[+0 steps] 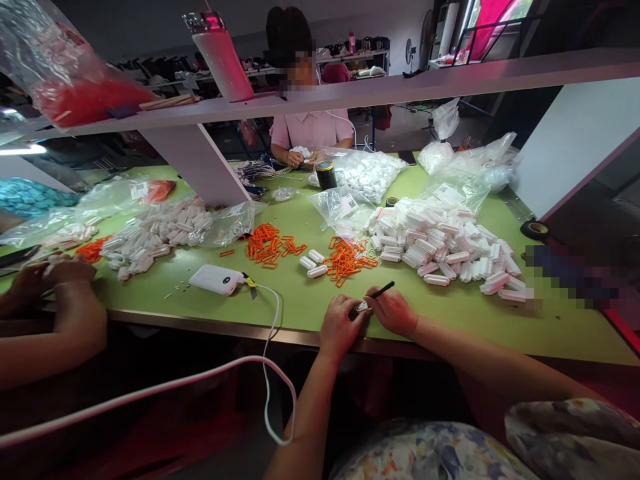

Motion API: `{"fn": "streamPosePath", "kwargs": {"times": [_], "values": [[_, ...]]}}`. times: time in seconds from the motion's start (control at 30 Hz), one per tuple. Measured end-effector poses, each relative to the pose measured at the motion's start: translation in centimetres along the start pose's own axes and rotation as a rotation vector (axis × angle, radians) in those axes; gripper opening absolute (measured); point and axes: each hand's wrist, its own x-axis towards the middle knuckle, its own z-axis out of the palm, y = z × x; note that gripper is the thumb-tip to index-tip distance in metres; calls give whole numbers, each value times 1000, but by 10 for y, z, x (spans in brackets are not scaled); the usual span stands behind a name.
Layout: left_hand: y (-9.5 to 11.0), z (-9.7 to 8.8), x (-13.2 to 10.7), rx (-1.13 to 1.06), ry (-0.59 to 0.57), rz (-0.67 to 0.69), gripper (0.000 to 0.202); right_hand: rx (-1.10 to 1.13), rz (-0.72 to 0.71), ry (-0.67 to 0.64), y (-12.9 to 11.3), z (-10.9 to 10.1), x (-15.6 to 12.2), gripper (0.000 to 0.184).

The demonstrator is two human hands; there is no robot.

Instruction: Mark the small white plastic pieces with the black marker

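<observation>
My left hand is closed round a small white plastic connector housing close to the table's front edge. In my right hand is a thin black pen-like tool, its lower end hidden by the fingers at the housing. Just beyond my hands lies a heap of orange rectangular plastic frames, with a few white housings beside it. To the right spreads a large pile of white connector housings. A second orange heap sits farther left.
A white power bank with a cable lies left of my hands, the cable crossing the table edge. Clear bags and a shelf stand beyond. A co-worker's hands work at left; another person sits opposite.
</observation>
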Motion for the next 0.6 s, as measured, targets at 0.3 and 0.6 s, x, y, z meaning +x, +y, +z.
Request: {"fn": "streamPosePath", "kwargs": {"times": [0.3, 0.6], "values": [[-2, 1, 0, 9, -4, 2, 10, -69, -17, -6, 2, 2, 0, 37], [-2, 2, 0, 30, -2, 5, 7, -57, -62, -88, -2, 2, 1, 30]]}}
